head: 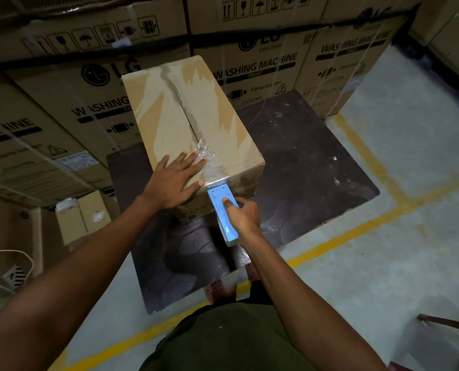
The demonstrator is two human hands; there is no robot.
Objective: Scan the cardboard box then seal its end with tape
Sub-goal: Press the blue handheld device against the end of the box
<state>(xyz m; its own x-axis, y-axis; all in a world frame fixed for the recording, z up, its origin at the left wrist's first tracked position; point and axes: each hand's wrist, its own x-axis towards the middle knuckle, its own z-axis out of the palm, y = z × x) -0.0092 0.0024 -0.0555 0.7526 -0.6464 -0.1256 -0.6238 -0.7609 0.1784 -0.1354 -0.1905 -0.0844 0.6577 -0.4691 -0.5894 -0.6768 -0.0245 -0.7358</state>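
A long cardboard box (174, 113) lies on a dark board, with old torn tape along its centre seam. Crinkled clear tape (209, 162) covers the seam at the near end. My left hand (176, 180) presses flat on the box top just left of that tape, fingers spread. My right hand (243, 214) grips a light blue tape dispenser (223, 210), thumb on top. The dispenser's front edge meets the near top edge of the box where the tape folds over.
The dark board (303, 162) lies on a grey concrete floor with yellow lines (356, 226). Large washing machine cartons (263, 57) are stacked behind and to the left. A small carton (86, 215) stands at the left. A wooden chair part (447, 322) shows at lower right.
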